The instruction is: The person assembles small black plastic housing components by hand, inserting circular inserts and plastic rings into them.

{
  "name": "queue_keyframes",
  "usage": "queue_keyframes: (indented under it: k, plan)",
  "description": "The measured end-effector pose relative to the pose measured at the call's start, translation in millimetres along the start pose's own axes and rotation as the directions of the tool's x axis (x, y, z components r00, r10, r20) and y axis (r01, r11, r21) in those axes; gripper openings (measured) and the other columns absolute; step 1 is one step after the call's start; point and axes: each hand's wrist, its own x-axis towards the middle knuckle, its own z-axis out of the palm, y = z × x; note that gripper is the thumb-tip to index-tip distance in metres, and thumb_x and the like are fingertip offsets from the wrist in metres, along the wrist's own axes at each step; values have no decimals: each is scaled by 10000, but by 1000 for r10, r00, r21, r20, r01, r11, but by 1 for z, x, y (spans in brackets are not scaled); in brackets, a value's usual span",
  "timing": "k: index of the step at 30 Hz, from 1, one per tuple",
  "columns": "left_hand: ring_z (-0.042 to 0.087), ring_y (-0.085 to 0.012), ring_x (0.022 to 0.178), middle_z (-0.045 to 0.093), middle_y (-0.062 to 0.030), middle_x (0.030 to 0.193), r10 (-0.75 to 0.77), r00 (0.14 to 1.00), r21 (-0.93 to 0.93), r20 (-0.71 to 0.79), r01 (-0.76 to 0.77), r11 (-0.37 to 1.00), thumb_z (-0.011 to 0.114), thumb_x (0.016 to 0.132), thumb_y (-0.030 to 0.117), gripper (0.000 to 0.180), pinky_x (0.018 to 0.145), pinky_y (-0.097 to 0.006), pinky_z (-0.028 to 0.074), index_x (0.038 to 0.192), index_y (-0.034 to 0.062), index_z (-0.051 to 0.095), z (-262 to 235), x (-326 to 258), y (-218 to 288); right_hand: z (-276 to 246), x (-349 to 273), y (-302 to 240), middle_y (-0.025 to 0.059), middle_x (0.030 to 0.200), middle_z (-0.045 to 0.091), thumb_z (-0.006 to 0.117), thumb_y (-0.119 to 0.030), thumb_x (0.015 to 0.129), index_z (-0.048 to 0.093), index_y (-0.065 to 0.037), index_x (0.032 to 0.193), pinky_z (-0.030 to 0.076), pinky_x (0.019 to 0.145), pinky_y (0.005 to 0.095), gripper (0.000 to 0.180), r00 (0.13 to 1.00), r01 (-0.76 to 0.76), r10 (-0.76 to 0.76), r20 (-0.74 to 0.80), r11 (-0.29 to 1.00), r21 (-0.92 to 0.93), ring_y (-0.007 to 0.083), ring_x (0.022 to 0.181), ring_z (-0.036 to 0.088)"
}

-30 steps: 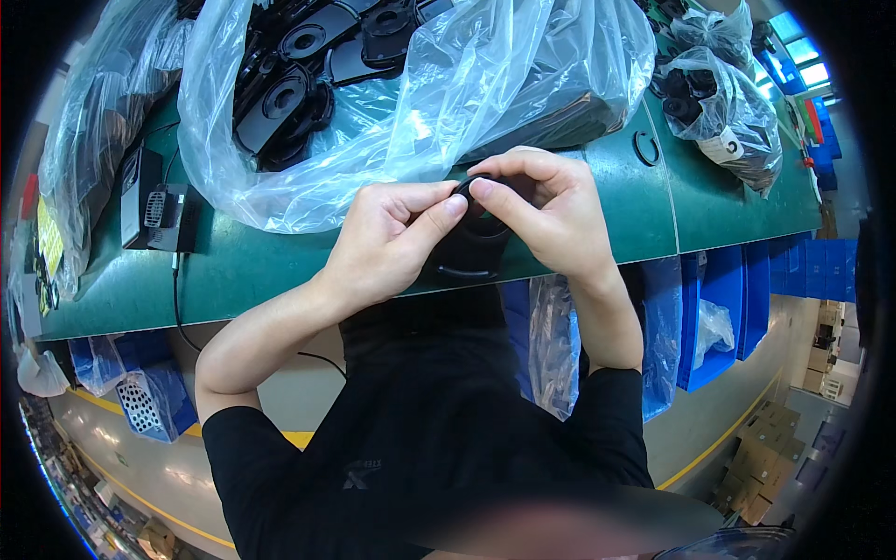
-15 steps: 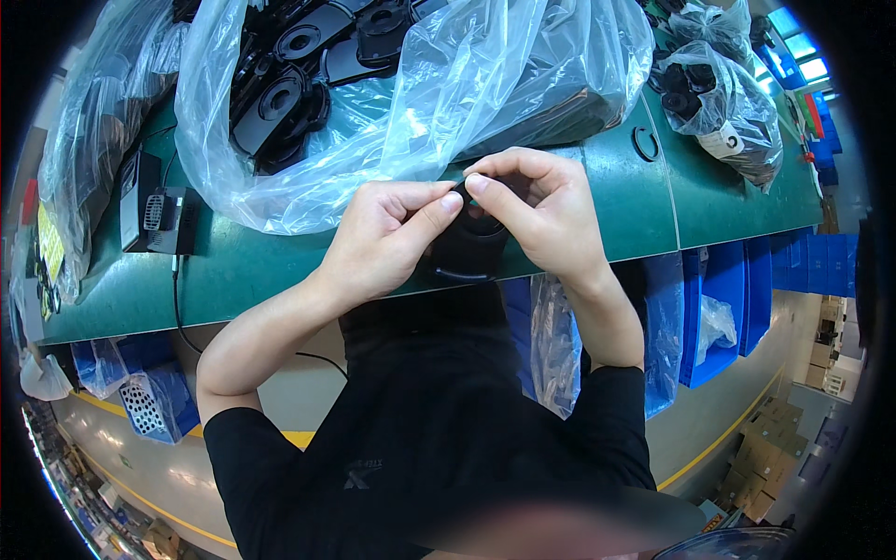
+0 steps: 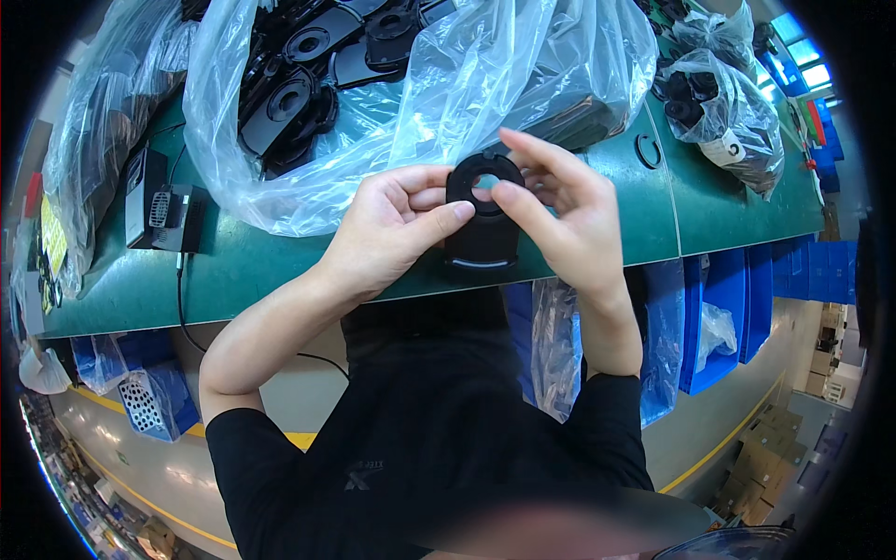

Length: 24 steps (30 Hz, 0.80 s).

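Note:
My left hand (image 3: pixel 392 219) is closed on the left edge of a black plastic part (image 3: pixel 482 241), its thumb lying on the front face. The part has a rounded upper end with a large round hole, a flat lower body and a shiny curved lower edge. It is held up over the table's near edge. My right hand (image 3: pixel 569 210) is at the part's right side, the thumb tip overlapping the ring around the hole. Its index finger is stretched out apart from the thumb, while the other fingers are partly hidden behind.
A large clear plastic bag (image 3: pixel 308 201) holding several similar black parts (image 3: pixel 280 107) lies on the green table (image 3: pixel 616 219). A black box-shaped device (image 3: pixel 168 210) with a cable sits left. At right are a black open ring (image 3: pixel 647 151) and another filled bag (image 3: pixel 733 140). Blue bins (image 3: pixel 714 322) stand below.
The black part now faces up more, showing its hole. My right hand has moved slightly right, its index finger lifting off the part's upper end. My left thumb has shifted lower.

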Motion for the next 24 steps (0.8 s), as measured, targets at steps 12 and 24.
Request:
queue_keyframes:
  k: [12, 24]
  plan:
    - [610, -93, 833, 647, -101, 943, -17, 1000, -14, 20, 18, 1000, 633, 794, -11, 346, 742, -212, 491, 1119, -63, 525, -3, -1, 1, 10, -21, -6, 168, 1071, 590, 697, 3, 715, 566, 21, 1103, 510, 687, 292, 409, 957, 273, -287, 29, 867, -418, 266, 885, 622]
    - [598, -117, 902, 628, -122, 1001, 50, 999, 149, -3, -50, 988, 619, 793, -32, 358, 809, -235, 490, 1135, -80, 525, -2, -1, -3, 9, -21, 6, 123, 1079, 600, 679, 38, 732, 531, 32, 1064, 515, 684, 246, 363, 997, 42, -39, -63, 998, 42, 136, 843, 619]
